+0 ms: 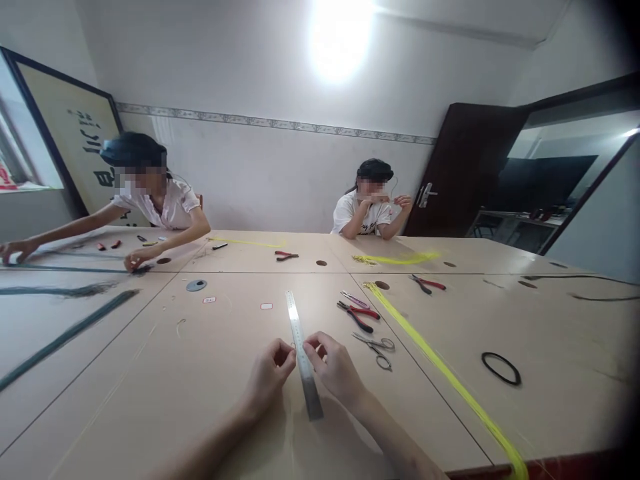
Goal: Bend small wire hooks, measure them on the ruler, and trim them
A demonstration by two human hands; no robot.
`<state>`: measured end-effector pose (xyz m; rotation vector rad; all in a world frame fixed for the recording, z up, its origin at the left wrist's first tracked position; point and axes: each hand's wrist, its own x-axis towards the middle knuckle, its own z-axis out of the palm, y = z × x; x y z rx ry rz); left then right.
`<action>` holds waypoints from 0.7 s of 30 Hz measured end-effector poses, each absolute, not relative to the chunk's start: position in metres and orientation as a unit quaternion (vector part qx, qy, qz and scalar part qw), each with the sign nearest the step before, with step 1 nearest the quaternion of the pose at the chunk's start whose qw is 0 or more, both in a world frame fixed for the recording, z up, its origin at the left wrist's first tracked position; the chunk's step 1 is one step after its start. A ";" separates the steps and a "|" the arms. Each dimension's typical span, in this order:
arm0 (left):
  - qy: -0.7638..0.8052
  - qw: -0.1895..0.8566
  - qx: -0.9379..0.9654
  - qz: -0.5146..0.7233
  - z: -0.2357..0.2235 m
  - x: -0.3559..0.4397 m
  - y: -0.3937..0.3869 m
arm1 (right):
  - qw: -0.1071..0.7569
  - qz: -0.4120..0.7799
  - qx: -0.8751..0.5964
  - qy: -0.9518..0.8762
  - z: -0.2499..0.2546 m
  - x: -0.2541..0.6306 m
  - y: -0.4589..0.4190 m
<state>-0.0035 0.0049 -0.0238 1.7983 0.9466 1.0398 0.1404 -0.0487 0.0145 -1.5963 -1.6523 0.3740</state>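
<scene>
A steel ruler (pixel 309 390) lies lengthwise on the table in front of me. My left hand (pixel 270 373) is closed in a pinch just left of the ruler, with a tiny thin loop (pixel 293 345) showing at its fingertips. Over the ruler's right edge, my right hand (pixel 335 367) pinches too, and what its fingers hold is too small to make out. To the right of my hands lie scissors (pixel 374 345), red-and-black pliers (pixel 361 316) and a pink-handled small tool (pixel 356 300).
A long bundle of yellow strands (pixel 440 367) runs down the right side, with a black ring (pixel 501 369) beyond it. Teal strand bundles (pixel 70 337) lie at left. More pliers (pixel 429 284) rest farther back. Two people (pixel 165 200) sit across the table (pixel 210 387).
</scene>
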 end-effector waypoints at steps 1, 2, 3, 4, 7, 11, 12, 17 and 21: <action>0.376 0.405 0.724 0.413 -0.025 -0.003 0.004 | 0.405 0.142 -0.622 -0.655 0.013 0.138 -0.049; 0.375 0.394 0.731 0.412 -0.026 -0.003 0.003 | 0.413 0.136 -0.616 -0.657 0.012 0.136 -0.050; 0.373 0.383 0.739 0.410 -0.027 -0.003 0.002 | 0.418 0.131 -0.611 -0.659 0.010 0.134 -0.050; 0.372 0.372 0.747 0.407 -0.028 -0.003 0.002 | 0.422 0.126 -0.607 -0.662 0.009 0.133 -0.050; 0.368 0.341 0.770 0.396 -0.032 -0.002 0.000 | 0.422 0.118 -0.597 -0.672 0.006 0.131 -0.052; 0.370 0.304 0.794 0.376 -0.034 -0.002 -0.004 | 0.417 0.111 -0.589 -0.683 0.003 0.134 -0.055; 0.371 0.296 0.799 0.370 -0.034 -0.002 -0.005 | 0.417 0.110 -0.589 -0.684 0.001 0.136 -0.056; 0.373 0.256 0.824 0.340 -0.036 -0.002 -0.012 | 0.427 0.120 -0.588 -0.676 -0.001 0.149 -0.054; 0.361 0.219 0.850 0.316 -0.038 -0.001 -0.015 | 0.414 0.187 -0.598 -0.660 0.005 0.160 -0.050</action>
